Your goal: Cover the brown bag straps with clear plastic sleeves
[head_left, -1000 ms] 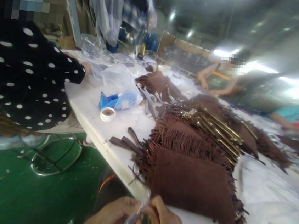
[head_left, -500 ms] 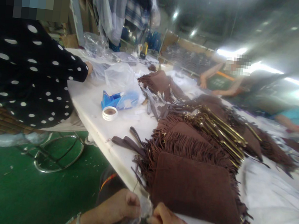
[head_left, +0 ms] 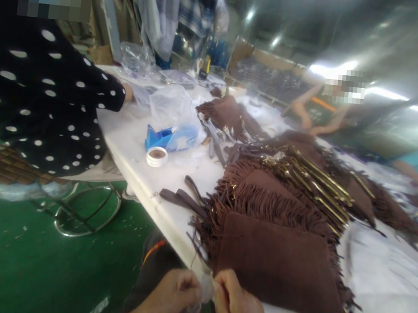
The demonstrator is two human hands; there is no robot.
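At the bottom edge my left hand (head_left: 164,298) and my right hand (head_left: 239,309) pinch a clear plastic bag (head_left: 207,288) between them, fingers closed on its top. They are just below the front edge of the white table (head_left: 136,169). Right above them lies a brown suede fringed bag (head_left: 279,266), the nearest of a long pile of fringed bags (head_left: 295,185) with gold bars that runs back across the table. Dark brown straps (head_left: 182,198) lie to the left of the pile.
A blue tape dispenser (head_left: 160,137), a tape roll (head_left: 156,156) and a clear plastic bag (head_left: 175,105) sit mid-table. A person in a black dotted top (head_left: 46,104) sits at left on a stool (head_left: 87,208). Other people work at far right. White sheets (head_left: 385,289) cover the right.
The view has shifted slightly, so everything sits a little lower and to the right. My hands stay together on the plastic bag, now closer to the table edge.
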